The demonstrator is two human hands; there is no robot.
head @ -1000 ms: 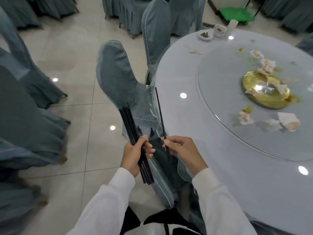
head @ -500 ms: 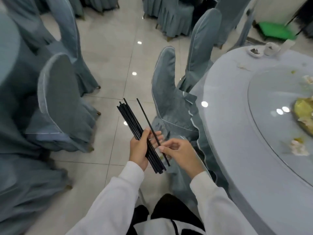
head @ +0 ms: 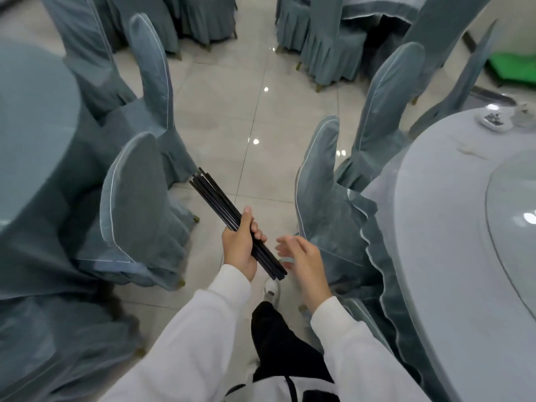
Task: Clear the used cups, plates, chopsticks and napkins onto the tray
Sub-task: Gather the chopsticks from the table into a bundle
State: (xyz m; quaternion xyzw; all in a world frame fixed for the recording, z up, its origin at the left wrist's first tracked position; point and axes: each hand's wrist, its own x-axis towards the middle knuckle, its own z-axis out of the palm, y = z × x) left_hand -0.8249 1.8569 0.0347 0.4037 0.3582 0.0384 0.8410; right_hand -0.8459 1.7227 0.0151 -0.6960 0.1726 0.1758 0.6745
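Gripping a bundle of thin black chopsticks around its middle, the left hand carries them above the tiled floor, in the aisle between covered chairs. The right hand hangs just beside the bundle's lower end, fingers loose, holding nothing. So the chopsticks look gathered but not yet set down; no tray is in view. Further off, on the round table with a pale grey cloth, a small white dish with dark scraps waits near the far edge, so clearing appears unfinished.
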